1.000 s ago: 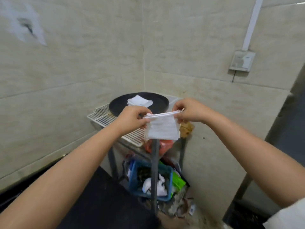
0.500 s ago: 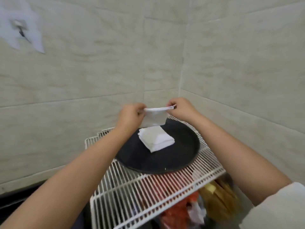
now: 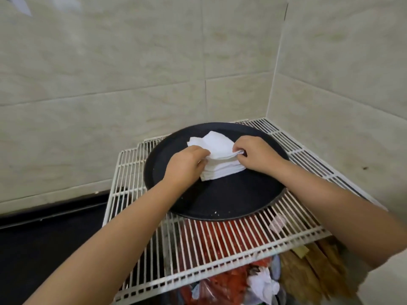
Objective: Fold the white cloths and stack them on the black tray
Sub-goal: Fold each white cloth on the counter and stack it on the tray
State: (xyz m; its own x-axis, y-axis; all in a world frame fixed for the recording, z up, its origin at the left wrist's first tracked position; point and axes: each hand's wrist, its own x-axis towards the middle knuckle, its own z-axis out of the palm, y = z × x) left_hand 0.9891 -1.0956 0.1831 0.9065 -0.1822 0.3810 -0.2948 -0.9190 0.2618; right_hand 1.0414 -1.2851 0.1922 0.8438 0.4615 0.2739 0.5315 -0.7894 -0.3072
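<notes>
A round black tray (image 3: 231,194) lies on a white wire rack (image 3: 220,243) in the tiled corner. On the tray's far half sits a stack of folded white cloths (image 3: 222,170). A folded white cloth (image 3: 217,144) lies on top of the stack, held at both near corners. My left hand (image 3: 187,164) pinches its left corner and my right hand (image 3: 253,154) pinches its right corner. Both hands rest low over the stack.
Tiled walls (image 3: 132,73) close in behind and to the right of the rack. Below the rack are a red bag (image 3: 222,280), crumpled white paper (image 3: 262,285) and brown brooms (image 3: 317,276). A dark surface (image 3: 44,238) lies to the left.
My hands have lowered the folded cloth from above the tray onto the stack. The view has moved closer and tilted down onto the rack.
</notes>
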